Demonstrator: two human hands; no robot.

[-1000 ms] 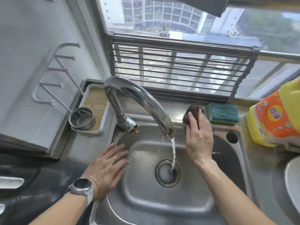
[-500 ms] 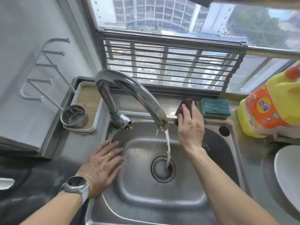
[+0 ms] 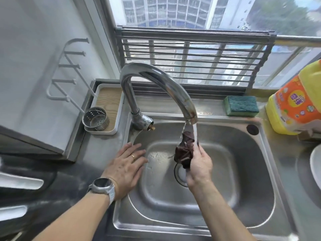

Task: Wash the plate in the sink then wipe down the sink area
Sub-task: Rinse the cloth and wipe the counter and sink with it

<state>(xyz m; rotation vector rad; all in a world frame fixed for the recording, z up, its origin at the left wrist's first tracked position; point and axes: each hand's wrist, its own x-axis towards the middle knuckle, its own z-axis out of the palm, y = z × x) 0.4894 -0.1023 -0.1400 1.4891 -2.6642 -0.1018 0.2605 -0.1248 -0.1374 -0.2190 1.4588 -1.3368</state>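
My right hand (image 3: 199,164) holds a dark brown cloth (image 3: 185,151) bunched up over the steel sink (image 3: 243,197), right under the water running from the curved tap (image 3: 156,79). My left hand (image 3: 125,164) lies flat, fingers spread, on the sink's left rim, holding nothing; a watch is on that wrist. The white plate (image 3: 315,168) shows only as an edge on the counter at the far right.
A green sponge (image 3: 241,106) lies on the back ledge. A yellow detergent bottle (image 3: 295,101) stands at right. A perforated steel cup (image 3: 95,119) sits in a white tray (image 3: 104,94) at left, below a white wall rack (image 3: 67,70). A metal roll-up rack (image 3: 196,56) leans against the window.
My right hand lifted the brown cloth off the back ledge and brought it forward under the running water. The left hand stayed on the rim.
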